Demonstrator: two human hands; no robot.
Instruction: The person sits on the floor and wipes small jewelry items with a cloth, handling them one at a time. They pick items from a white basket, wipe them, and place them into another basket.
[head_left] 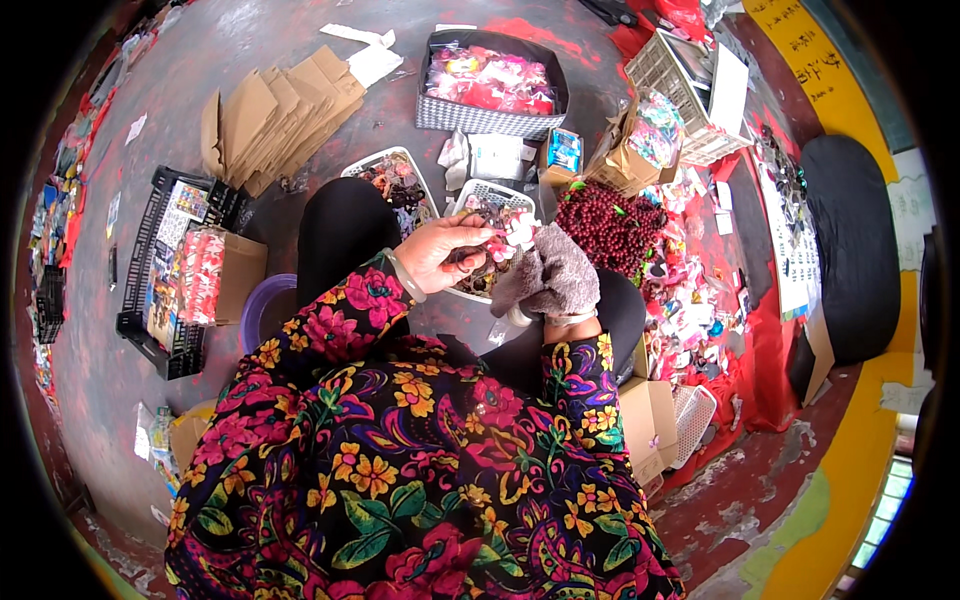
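Observation:
My left hand (440, 252) is closed, thumb and fingers pinching a small pink-and-white flower ornament (518, 232) with a dark band by it. A rumpled grey-brown cloth (560, 275) covers my right hand (572, 328) and hides its fingers; the hand appears to grip it. The cloth's upper edge meets the ornament. Below both hands stands a white plastic basket (497, 190) of dark hair ties, partly hidden by them. A second white basket (428, 180) of dark and coloured bands sits to its left, beside my knee.
Dark red bead strings (610, 225) lie right of the cloth. Behind are a checked fabric bin (480, 115) of pink bagged goods and an open carton (625, 175). Flattened cardboard (285, 110), a black crate (140, 270) and a purple basin (262, 312) stand left. Small coloured items (690, 290) cover the right side.

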